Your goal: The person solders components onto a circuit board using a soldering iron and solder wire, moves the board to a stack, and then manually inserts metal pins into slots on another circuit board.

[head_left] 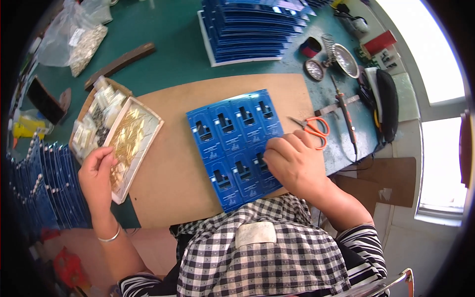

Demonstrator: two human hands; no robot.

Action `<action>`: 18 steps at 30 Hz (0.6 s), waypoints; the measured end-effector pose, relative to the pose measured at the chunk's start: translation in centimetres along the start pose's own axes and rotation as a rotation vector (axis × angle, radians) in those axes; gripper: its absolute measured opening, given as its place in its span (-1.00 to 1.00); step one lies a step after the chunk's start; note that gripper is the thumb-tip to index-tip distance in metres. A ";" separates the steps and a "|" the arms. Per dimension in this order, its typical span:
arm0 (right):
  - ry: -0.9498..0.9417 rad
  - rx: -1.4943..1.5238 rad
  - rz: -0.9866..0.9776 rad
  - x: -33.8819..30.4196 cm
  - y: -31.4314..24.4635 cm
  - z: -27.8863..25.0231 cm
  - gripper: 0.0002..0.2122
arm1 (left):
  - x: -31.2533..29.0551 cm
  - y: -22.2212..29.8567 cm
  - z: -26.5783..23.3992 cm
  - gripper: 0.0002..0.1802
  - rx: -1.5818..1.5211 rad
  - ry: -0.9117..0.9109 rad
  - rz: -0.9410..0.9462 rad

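Observation:
A blue panel of circuit boards (228, 143), with several cut-out openings in rows, lies slightly turned on a tan board. Over its right side is my right hand (297, 161), fingers curled together and tips down at the panel; whatever they may hold is hidden. My left hand (97, 173) is at the near left side of a shallow white tray (147, 143) of thin gold-coloured pins (129, 131). Its thumb and forefinger are pinched together, and anything between them is too small to make out.
Behind the panel stands a tall stack of blue boards (247, 34); more boards (47, 183) stand at left. Orange-handled scissors (316, 129) and a soldering iron (345, 111) lie right. Small bags of parts (99, 111) sit beside the tray. A dark bar (121, 64) lies farther back.

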State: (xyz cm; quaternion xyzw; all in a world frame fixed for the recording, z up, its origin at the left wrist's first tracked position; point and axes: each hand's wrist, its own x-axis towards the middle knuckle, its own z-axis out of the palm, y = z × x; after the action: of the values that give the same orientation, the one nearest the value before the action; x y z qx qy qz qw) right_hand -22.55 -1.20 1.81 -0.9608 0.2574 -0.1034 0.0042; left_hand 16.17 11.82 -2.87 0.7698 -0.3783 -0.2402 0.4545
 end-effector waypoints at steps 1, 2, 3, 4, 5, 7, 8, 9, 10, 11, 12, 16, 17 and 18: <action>0.033 -0.009 -0.014 -0.3 0.0 0.2 -0.84 | 0.0 0.3 0.3 -0.86 -0.068 -0.005 0.017; 0.072 -0.011 -0.007 -0.9 -0.1 0.6 -0.82 | 0.0 0.6 0.4 -0.87 -0.134 -0.009 0.036; 0.080 -0.035 -0.009 -1.5 -0.1 0.8 -0.81 | 0.3 0.7 0.6 -0.88 -0.176 -0.030 0.028; 0.085 -0.061 -0.013 -2.0 -0.1 1.0 -0.81 | 0.4 0.7 0.9 -0.87 -0.248 -0.031 0.038; 0.117 -0.060 0.011 -2.3 -0.3 1.5 -0.76 | 0.3 1.1 0.9 -0.87 -0.327 -0.029 0.033; 0.122 -0.050 0.022 -2.6 -0.5 1.4 -0.71 | -0.6 2.4 1.6 -0.86 -0.399 -0.023 0.030; 0.120 -0.057 0.044 -2.8 -0.5 1.2 -0.67 | -1.4 3.2 1.7 -0.86 -0.436 -0.087 -0.020; 0.098 -0.082 0.052 -3.2 -0.4 1.1 -0.59 | -2.4 4.4 2.3 -0.86 -0.475 -0.157 -0.069; 0.100 -0.081 0.052 -3.3 -0.6 1.0 -0.59 | -4.0 6.4 3.8 -0.87 -0.455 -0.257 -0.127; 0.079 -0.076 0.062 -3.5 -0.7 0.8 -0.58 | -5.4 7.2 5.3 -0.89 -0.481 -0.421 -0.041; 0.058 -0.071 0.068 -3.5 -0.9 0.6 -0.57 | -6.8 8.0 6.5 -0.90 -0.559 -0.553 -0.113; 0.033 -0.054 0.088 -3.4 -0.9 0.6 -0.53 | -8.9 9.1 10.4 -0.84 -0.635 -0.886 -0.254; 0.055 -0.082 0.077 -3.3 -0.8 0.8 -0.53 | -9.1 9.0 10.8 -0.84 -0.637 -0.893 -0.255; 0.050 -0.087 0.086 -3.3 -1.0 0.8 -0.53 | -9.3 8.9 11.2 -0.83 -0.639 -0.894 -0.250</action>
State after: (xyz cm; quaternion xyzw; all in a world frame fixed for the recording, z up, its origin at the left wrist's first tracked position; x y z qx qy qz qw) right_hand -24.67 1.28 0.41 -0.9452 0.3027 -0.1161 -0.0395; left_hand -0.64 10.77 -0.11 0.4562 -0.3485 -0.6976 0.4286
